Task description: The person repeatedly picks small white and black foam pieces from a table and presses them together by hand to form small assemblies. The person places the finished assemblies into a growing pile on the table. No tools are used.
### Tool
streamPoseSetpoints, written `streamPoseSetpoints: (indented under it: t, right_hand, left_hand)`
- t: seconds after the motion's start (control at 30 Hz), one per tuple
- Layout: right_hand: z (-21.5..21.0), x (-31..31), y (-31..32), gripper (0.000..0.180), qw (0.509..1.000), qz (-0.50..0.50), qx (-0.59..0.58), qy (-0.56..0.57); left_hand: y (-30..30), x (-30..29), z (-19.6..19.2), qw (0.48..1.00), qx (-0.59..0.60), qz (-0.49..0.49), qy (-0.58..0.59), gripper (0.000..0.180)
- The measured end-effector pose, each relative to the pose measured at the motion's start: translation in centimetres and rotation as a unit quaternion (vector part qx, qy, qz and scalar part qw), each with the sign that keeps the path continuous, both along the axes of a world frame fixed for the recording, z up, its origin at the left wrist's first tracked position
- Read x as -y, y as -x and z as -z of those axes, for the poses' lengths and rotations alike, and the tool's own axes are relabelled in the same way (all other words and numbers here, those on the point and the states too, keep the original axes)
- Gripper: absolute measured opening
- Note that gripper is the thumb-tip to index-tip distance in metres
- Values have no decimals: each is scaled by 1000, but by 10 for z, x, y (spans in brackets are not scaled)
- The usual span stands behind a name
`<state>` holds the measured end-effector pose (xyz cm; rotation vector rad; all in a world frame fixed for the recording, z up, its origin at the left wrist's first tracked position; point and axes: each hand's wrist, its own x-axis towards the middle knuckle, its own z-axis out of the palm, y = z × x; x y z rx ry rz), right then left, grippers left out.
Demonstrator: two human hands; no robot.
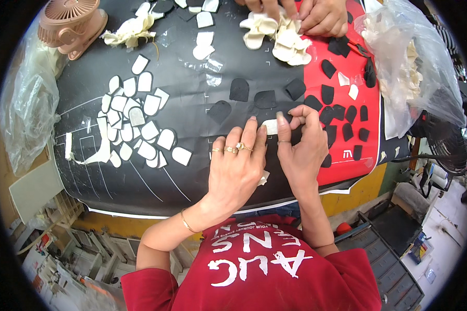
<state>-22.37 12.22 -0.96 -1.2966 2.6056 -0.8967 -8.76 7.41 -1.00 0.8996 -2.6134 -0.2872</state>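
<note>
On the black part of the table mat a small white piece (270, 126) lies between my two hands. My left hand (237, 166), with rings on its fingers, rests palm down; its fingers are stretched out and the tips are at the left end of the white piece. My right hand (303, 150) is bent, its thumb against the right end of that piece and its other fingers curled close by. Partly hidden behind the right thumb is a dark piece. Beside my left wrist a white scrap (263, 178) shows. Above my hands lie several rounded black pieces (265, 99).
Many white-faced rounded pieces (151, 104) are heaped at the left. More black pieces (351, 113) lie on the red area (342, 166). Across the table, another person's hands (324, 17) handle cream pieces (290, 44). A pink fan (70, 23) and plastic bags (415, 62) stand at the sides.
</note>
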Motion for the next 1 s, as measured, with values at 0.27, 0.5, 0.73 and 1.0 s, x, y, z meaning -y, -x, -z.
streamPoseSetpoints:
  t: [0.27, 0.5, 0.73, 1.0]
  right_hand:
    - [7, 1, 2, 13, 985, 33, 24, 170]
    - [0, -9, -4, 17, 954, -31, -167, 246]
    - [-15, -22, -3, 15, 973, -138, -43, 178]
    - [-33, -68, -10, 25, 966, -251, 60, 5]
  left_hand:
    - [-2, 6, -5, 998, -16, -5, -55, 38]
    - [-63, 4, -10, 997, -19, -49, -53, 47]
    - [-110, 15, -13, 976, 22, -207, 65, 46]
    - [-68, -15, -18, 977, -145, -65, -140, 29]
